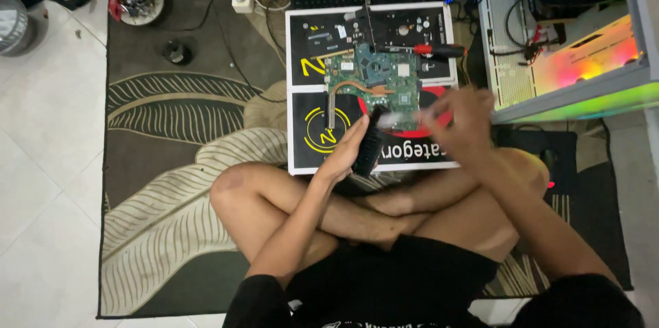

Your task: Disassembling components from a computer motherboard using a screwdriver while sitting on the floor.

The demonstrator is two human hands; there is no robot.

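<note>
The person sits cross-legged on a leaf-patterned rug [171, 163], working over a black-and-white mat [302, 94] laid on the floor. The left hand [343, 153] is closed around a dark, ribbed block [369, 142], held just above the near edge of the mat. The right hand [460, 116] is blurred; its fingers look pinched on something pale, but what it is cannot be told. A green circuit board [374, 81] with a copper pipe lies bare on the mat, directly beyond both hands. A red-handled screwdriver [439, 50] rests beside the board, and small loose parts lie at the mat's far edge. Risks, in my judgement: the block could slip and strike the exposed board; a moving wrist could scatter the small parts into the rug, where they would be hard to find; the open computer case [549, 46] stands close to the right elbow.
</note>
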